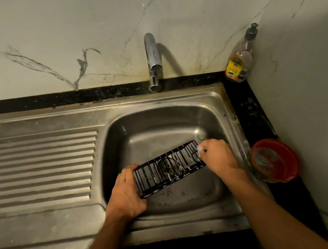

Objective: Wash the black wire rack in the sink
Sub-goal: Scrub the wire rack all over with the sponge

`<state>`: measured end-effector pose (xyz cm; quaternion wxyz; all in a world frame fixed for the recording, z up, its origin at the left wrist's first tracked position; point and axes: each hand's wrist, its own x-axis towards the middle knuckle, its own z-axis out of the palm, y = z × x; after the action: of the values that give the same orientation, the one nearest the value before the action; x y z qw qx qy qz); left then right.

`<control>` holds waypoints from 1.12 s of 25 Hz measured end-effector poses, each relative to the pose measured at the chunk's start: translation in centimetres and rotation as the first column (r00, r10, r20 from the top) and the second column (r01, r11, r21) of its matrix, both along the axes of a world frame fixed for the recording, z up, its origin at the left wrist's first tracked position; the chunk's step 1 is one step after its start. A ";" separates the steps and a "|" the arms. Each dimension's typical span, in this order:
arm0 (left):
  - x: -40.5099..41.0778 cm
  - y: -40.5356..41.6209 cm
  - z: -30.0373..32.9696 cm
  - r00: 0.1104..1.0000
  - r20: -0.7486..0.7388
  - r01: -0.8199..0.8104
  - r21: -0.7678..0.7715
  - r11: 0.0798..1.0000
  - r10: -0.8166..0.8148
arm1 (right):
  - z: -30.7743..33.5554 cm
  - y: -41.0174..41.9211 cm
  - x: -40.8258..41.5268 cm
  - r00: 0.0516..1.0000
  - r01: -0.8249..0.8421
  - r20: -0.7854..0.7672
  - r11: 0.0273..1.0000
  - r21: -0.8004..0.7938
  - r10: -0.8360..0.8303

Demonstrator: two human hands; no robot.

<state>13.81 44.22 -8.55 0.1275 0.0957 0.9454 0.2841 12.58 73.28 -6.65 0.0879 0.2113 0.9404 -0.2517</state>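
Two bare forearms reach in from the bottom edge, nearest the camera. On the left, the ribbed draining board (35,163) of the steel sink (217,104) lies bare of dishes. The left hand (126,195) curls its fingers round the near left end of the black wire rack (168,168), apparently to steady it. The rack is held tilted over the basin, its right end farther from the camera, and the drain shows through its bars; held there, suds would fall into the basin. White foam clings to its lower rail. The right hand (216,156) is closed on a small pale scrubbing piece at the rack's right end, probably working the end wires; the piece is mostly covered by the fingers, so what it is cannot be told. The tap (153,60) stands behind with no stream visible. Farther right stand a soap bottle (238,61), its label unreadable, and a red tub (275,160) with soapy contents.
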 end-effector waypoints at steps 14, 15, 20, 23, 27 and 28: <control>-0.2 -0.7 -1.1 0.999 0.034 0.010 0.110 0.994 -0.014 | 0.5 0.5 0.1 0.985 0.129 0.144 0.965 -0.227 -0.097; -0.1 -0.8 -1.2 0.999 0.050 -0.008 0.138 0.990 0.001 | 1.2 0.3 0.0 0.988 0.129 0.113 0.966 -0.223 -0.106; -0.6 -0.8 -1.7 0.997 -0.077 -0.005 0.050 0.999 0.009 | 6.3 -1.2 -0.8 0.999 0.042 -0.012 0.998 -0.053 -0.043; -0.7 -0.8 -1.8 0.999 -0.037 0.010 0.042 0.999 -0.008 | 9.0 -4.6 -0.7 1.000 0.022 -0.015 0.997 0.074 -0.021; -0.9 -0.7 -1.5 0.995 0.019 0.099 0.024 0.995 -0.100 | 10.6 -9.6 0.0 0.998 -0.062 0.023 0.976 0.207 0.059; -0.9 -0.7 -1.3 0.991 0.013 0.132 0.008 0.991 -0.132 | 10.7 -10.4 0.2 0.997 -0.081 0.020 0.965 0.248 0.079</control>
<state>12.88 43.57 -9.89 0.1519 0.1565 0.9352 0.2791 12.79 62.91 4.02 0.0754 0.1838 0.9718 -0.1270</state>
